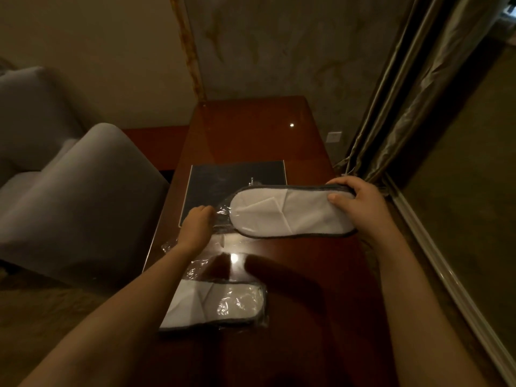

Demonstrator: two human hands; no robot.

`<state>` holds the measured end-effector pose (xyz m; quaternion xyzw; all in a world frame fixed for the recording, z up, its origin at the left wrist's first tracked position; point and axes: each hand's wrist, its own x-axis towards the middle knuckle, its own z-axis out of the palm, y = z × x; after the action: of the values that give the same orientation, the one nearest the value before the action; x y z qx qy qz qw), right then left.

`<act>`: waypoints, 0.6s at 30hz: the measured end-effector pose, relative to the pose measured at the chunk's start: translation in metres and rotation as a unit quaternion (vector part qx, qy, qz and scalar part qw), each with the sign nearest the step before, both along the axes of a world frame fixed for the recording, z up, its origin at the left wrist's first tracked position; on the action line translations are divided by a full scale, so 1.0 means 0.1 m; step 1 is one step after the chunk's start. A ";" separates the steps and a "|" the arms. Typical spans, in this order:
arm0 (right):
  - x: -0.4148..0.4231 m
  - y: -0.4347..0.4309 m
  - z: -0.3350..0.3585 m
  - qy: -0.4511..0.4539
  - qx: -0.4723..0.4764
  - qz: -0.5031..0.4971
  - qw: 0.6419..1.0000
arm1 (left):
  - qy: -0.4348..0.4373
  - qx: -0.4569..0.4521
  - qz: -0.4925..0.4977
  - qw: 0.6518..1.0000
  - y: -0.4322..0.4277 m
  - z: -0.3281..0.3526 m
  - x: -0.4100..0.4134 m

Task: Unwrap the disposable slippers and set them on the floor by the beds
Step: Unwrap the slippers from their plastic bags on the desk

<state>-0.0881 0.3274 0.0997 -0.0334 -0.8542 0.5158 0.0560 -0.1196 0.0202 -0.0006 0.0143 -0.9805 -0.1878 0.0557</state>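
A white pair of slippers (290,212) with grey trim is held flat above the wooden table (251,129). My right hand (354,202) grips its right end. My left hand (196,219) pinches the clear plastic wrapper (220,216) that trails off the pair's left end. A second slipper pair (220,303), still inside clear plastic, lies on the table closer to me, partly behind my left forearm.
A dark booklet (223,180) lies on the table under the held slippers. A grey armchair (69,191) stands to the left. Curtains (418,93) hang at the right beside a window frame. Another crumpled clear wrapper (170,245) lies at the table's left edge.
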 end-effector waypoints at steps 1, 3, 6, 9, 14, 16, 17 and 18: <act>0.01 0.00 -0.01 0.006 -0.004 -0.011 1.000 | -0.007 -0.009 0.013 1.000 -0.04 -0.02 -0.01; 0.01 -0.01 -0.03 0.018 -0.018 -0.045 0.999 | -0.032 -0.011 0.053 0.998 -0.14 -0.06 -0.02; -0.01 -0.08 -0.09 0.017 -0.061 -0.091 0.994 | -0.074 0.002 0.104 0.992 -0.24 -0.10 -0.03; -0.05 -0.28 -0.28 -0.021 -0.109 -0.117 0.987 | -0.079 0.001 0.123 0.989 -0.12 -0.09 -0.09; -0.08 -0.68 -0.71 -0.103 -0.254 -0.170 0.946 | -0.087 0.010 0.139 0.986 0.19 -0.10 -0.29; -0.09 -0.79 -0.88 -0.128 -0.284 -0.185 0.932 | -0.078 0.033 0.133 0.987 0.28 -0.13 -0.33; -0.08 -0.83 -0.95 -0.138 -0.298 -0.191 0.925 | -0.070 0.038 0.126 0.989 0.31 -0.15 -0.34; -0.09 -0.86 -1.02 -0.146 -0.307 -0.197 0.920 | -0.060 0.039 0.113 0.991 0.33 -0.17 -0.35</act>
<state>-0.0967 0.2418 -0.0023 -0.2915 -0.6286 0.7208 0.0186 -0.1545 0.0528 -0.0178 0.1388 -0.9660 -0.2175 0.0173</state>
